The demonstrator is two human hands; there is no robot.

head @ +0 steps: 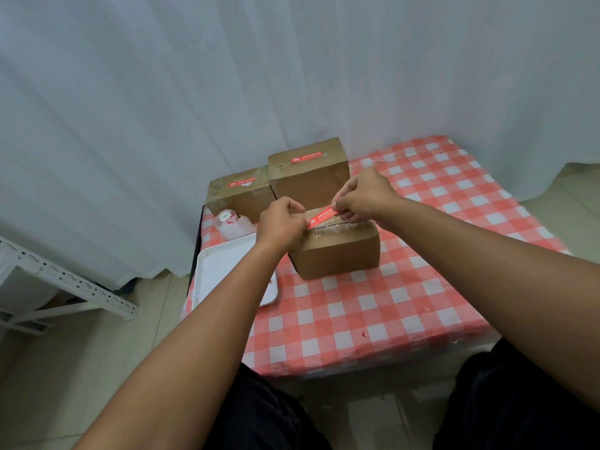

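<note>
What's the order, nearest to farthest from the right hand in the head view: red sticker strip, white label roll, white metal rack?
1. red sticker strip, pinched by the right hand.
2. white label roll, left edge of the table.
3. white metal rack, far left on the floor.

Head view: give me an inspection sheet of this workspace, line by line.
Surface: red-and-white checked cloth covers it.
Job's things: red sticker held over the taped top of the near cardboard box.
Clutter: two stickered boxes behind; white tray and sticker roll at left.
Grippers: left hand and right hand each pinch one end of the sticker.
Cables: nothing seen.
Surroundings: white curtain behind; white metal rack on the tiled floor at left.
</note>
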